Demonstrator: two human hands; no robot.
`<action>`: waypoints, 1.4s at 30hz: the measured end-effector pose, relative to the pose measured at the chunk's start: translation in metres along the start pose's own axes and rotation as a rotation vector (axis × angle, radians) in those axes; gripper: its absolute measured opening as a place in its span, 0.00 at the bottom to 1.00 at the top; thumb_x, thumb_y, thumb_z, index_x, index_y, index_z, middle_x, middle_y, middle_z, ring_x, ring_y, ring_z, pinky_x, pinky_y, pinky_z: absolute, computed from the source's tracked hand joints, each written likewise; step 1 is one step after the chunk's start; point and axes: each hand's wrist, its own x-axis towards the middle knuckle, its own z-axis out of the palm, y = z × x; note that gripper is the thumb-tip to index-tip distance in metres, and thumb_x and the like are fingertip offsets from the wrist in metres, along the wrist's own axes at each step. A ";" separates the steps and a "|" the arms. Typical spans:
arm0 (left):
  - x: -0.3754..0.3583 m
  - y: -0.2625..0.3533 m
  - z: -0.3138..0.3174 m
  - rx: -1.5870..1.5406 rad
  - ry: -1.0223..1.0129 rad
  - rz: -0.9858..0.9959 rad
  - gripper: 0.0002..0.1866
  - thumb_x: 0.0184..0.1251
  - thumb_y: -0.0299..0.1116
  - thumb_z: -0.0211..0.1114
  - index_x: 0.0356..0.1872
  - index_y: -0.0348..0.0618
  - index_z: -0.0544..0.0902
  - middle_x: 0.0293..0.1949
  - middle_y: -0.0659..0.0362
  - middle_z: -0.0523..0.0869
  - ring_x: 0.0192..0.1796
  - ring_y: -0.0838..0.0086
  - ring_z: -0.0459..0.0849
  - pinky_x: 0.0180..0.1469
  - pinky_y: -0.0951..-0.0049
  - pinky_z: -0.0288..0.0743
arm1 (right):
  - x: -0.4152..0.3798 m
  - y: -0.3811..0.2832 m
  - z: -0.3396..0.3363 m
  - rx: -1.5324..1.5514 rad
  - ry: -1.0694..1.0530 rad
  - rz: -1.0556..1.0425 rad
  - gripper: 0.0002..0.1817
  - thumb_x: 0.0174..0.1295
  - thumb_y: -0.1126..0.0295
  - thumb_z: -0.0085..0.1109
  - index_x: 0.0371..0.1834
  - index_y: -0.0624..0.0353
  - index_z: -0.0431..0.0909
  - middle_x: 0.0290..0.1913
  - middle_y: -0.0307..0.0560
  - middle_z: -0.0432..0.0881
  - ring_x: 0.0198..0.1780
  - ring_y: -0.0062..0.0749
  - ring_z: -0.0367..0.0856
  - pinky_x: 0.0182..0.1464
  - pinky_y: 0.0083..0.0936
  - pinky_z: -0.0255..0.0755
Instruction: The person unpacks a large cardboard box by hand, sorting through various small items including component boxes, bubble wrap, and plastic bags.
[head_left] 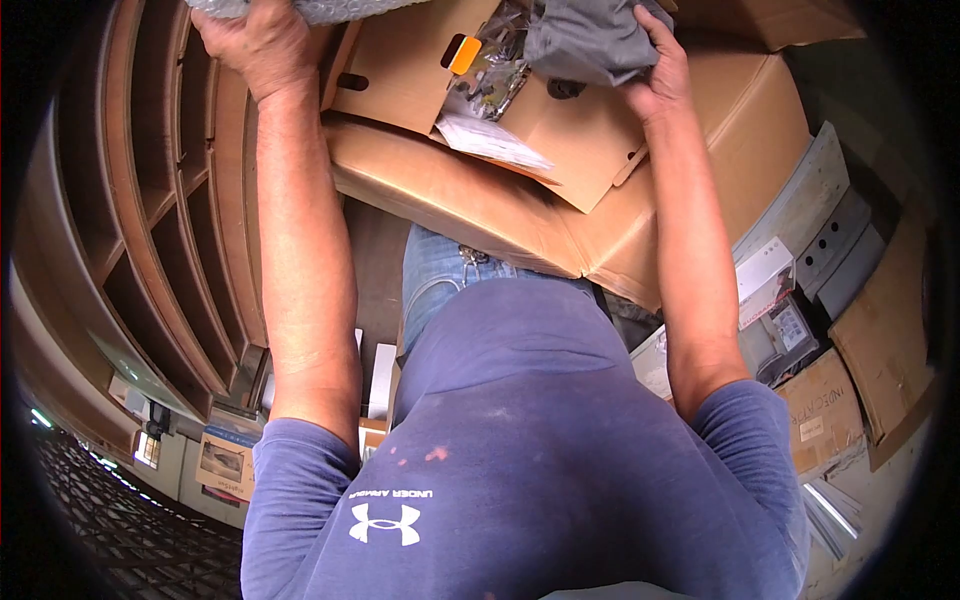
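At the top left my left hand (pixel 262 45) is closed on a piece of bubble wrap (pixel 340 10), which runs out of the top of the view. My right hand (pixel 662 68) grips a dark grey bag (pixel 585 40) at its right side, thumb at the top edge. Below and between the hands lies an open cardboard box (pixel 570 135). Clear plastic bags of small parts (pixel 495 80) and folded white papers (pixel 490 138) are in it, beside an orange piece (pixel 464 55). The open box rests on a larger brown carton (pixel 450 195).
Wooden shelving (pixel 150 190) with compartments curves along the left. At the right stand a white box (pixel 766 283), a marked cardboard box (pixel 822 410) and leaning cardboard (pixel 885 340). A printed box (pixel 225 462) is at the lower left. The larger carton's edge is close to my body.
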 end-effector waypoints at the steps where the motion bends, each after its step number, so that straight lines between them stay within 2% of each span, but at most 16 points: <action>1: -0.001 0.002 0.001 -0.017 -0.005 -0.031 0.30 0.65 0.23 0.64 0.69 0.34 0.69 0.61 0.51 0.78 0.61 0.66 0.77 0.66 0.67 0.69 | -0.006 -0.004 0.002 -0.041 -0.025 0.042 0.18 0.69 0.62 0.57 0.58 0.58 0.80 0.53 0.52 0.87 0.57 0.41 0.84 0.62 0.38 0.77; 2: -0.001 0.001 0.001 -0.018 -0.004 -0.030 0.30 0.65 0.23 0.64 0.69 0.34 0.69 0.61 0.51 0.78 0.61 0.66 0.77 0.66 0.67 0.69 | -0.011 -0.008 0.001 -0.042 -0.026 0.042 0.18 0.69 0.62 0.57 0.58 0.58 0.80 0.53 0.52 0.87 0.57 0.41 0.84 0.62 0.38 0.77; 4: 0.000 0.000 0.001 -0.021 -0.016 0.045 0.30 0.65 0.23 0.64 0.69 0.33 0.69 0.62 0.51 0.78 0.62 0.65 0.76 0.67 0.66 0.68 | -0.024 -0.016 -0.001 -0.405 -0.078 0.180 0.19 0.58 0.66 0.68 0.52 0.60 0.82 0.48 0.47 0.86 0.49 0.37 0.85 0.56 0.31 0.79; 5: -0.001 -0.001 0.000 -0.023 -0.015 0.048 0.30 0.65 0.23 0.64 0.69 0.33 0.69 0.62 0.51 0.78 0.62 0.65 0.76 0.67 0.66 0.68 | -0.036 -0.017 0.006 -0.579 -0.094 0.246 0.25 0.55 0.61 0.73 0.54 0.61 0.82 0.48 0.45 0.87 0.47 0.35 0.86 0.55 0.30 0.79; 8: 0.001 0.000 0.003 -0.073 -0.040 0.077 0.30 0.65 0.23 0.64 0.69 0.33 0.69 0.63 0.51 0.77 0.64 0.65 0.75 0.69 0.66 0.66 | -0.051 0.013 0.029 -1.757 0.104 -0.159 0.27 0.52 0.57 0.76 0.52 0.62 0.82 0.46 0.55 0.87 0.48 0.43 0.87 0.51 0.36 0.81; 11: 0.002 0.000 0.003 -0.051 -0.038 0.103 0.31 0.65 0.24 0.65 0.69 0.33 0.69 0.63 0.51 0.77 0.65 0.64 0.74 0.70 0.66 0.64 | -0.058 0.047 0.041 -2.117 0.146 -0.259 0.33 0.46 0.49 0.80 0.47 0.62 0.80 0.44 0.55 0.80 0.44 0.49 0.85 0.45 0.41 0.83; 13: 0.002 -0.007 -0.004 -0.077 0.002 -0.042 0.32 0.59 0.24 0.71 0.66 0.38 0.69 0.58 0.51 0.79 0.58 0.63 0.81 0.65 0.60 0.76 | -0.055 0.058 0.041 -2.088 0.116 -0.330 0.28 0.47 0.57 0.78 0.46 0.63 0.79 0.45 0.55 0.79 0.44 0.50 0.85 0.42 0.41 0.83; 17: -0.002 -0.002 0.000 -0.145 0.004 -0.079 0.33 0.59 0.27 0.72 0.66 0.37 0.69 0.58 0.51 0.79 0.58 0.64 0.80 0.65 0.61 0.75 | -0.051 0.070 0.043 -2.100 0.101 -0.359 0.21 0.47 0.68 0.72 0.44 0.66 0.79 0.42 0.58 0.82 0.43 0.51 0.86 0.41 0.42 0.83; 20: -0.002 -0.003 -0.003 -0.131 -0.007 -0.081 0.34 0.59 0.30 0.74 0.65 0.37 0.70 0.57 0.51 0.79 0.58 0.64 0.80 0.65 0.62 0.74 | -0.058 0.051 0.047 -1.974 0.098 -0.175 0.23 0.47 0.65 0.69 0.47 0.62 0.79 0.40 0.57 0.84 0.44 0.53 0.85 0.47 0.46 0.80; 22: -0.001 -0.005 -0.002 -0.018 0.037 -0.025 0.27 0.62 0.25 0.71 0.62 0.37 0.73 0.55 0.57 0.82 0.55 0.70 0.82 0.61 0.67 0.75 | -0.069 0.038 0.052 -1.919 0.110 -0.143 0.23 0.47 0.63 0.67 0.47 0.61 0.80 0.39 0.59 0.86 0.44 0.55 0.85 0.48 0.47 0.79; 26: -0.003 0.003 0.005 -0.224 0.019 -0.117 0.31 0.59 0.25 0.74 0.63 0.36 0.72 0.56 0.51 0.82 0.55 0.64 0.83 0.60 0.62 0.78 | -0.100 0.003 0.044 -1.658 0.080 -0.078 0.27 0.47 0.63 0.66 0.53 0.58 0.80 0.41 0.61 0.86 0.45 0.52 0.86 0.51 0.41 0.78; 28: -0.001 0.008 0.003 -0.045 -0.027 -0.148 0.32 0.61 0.33 0.76 0.65 0.41 0.71 0.60 0.52 0.78 0.61 0.62 0.79 0.66 0.58 0.73 | -0.110 -0.010 0.044 -1.435 0.169 -0.018 0.26 0.47 0.61 0.67 0.52 0.59 0.80 0.44 0.60 0.86 0.48 0.54 0.85 0.55 0.43 0.78; 31: -0.004 0.008 0.004 -0.042 -0.005 -0.129 0.32 0.63 0.33 0.74 0.66 0.40 0.70 0.60 0.52 0.77 0.61 0.62 0.77 0.66 0.58 0.72 | -0.111 -0.017 0.037 -1.421 0.202 0.005 0.28 0.47 0.61 0.67 0.53 0.59 0.80 0.45 0.59 0.87 0.48 0.51 0.86 0.55 0.40 0.78; 34: -0.002 0.002 0.001 -0.028 -0.010 -0.104 0.31 0.64 0.33 0.73 0.66 0.39 0.70 0.61 0.51 0.76 0.63 0.63 0.76 0.67 0.58 0.70 | -0.104 -0.016 0.022 -1.632 0.224 -0.145 0.27 0.47 0.62 0.66 0.53 0.58 0.81 0.44 0.59 0.87 0.48 0.49 0.86 0.54 0.38 0.78; 40: -0.004 0.012 0.008 -0.161 0.002 -0.161 0.34 0.61 0.33 0.74 0.67 0.41 0.69 0.61 0.51 0.76 0.63 0.61 0.76 0.70 0.56 0.70 | -0.085 -0.034 0.020 -1.453 0.011 -0.092 0.29 0.47 0.64 0.66 0.56 0.58 0.82 0.47 0.59 0.86 0.49 0.52 0.85 0.55 0.37 0.78; 42: -0.001 0.009 0.004 -0.087 -0.033 -0.143 0.34 0.62 0.32 0.73 0.68 0.41 0.68 0.61 0.51 0.76 0.63 0.61 0.77 0.70 0.56 0.70 | -0.058 -0.018 0.006 -1.652 0.107 -0.379 0.28 0.46 0.62 0.68 0.53 0.62 0.83 0.52 0.60 0.84 0.55 0.55 0.83 0.59 0.39 0.77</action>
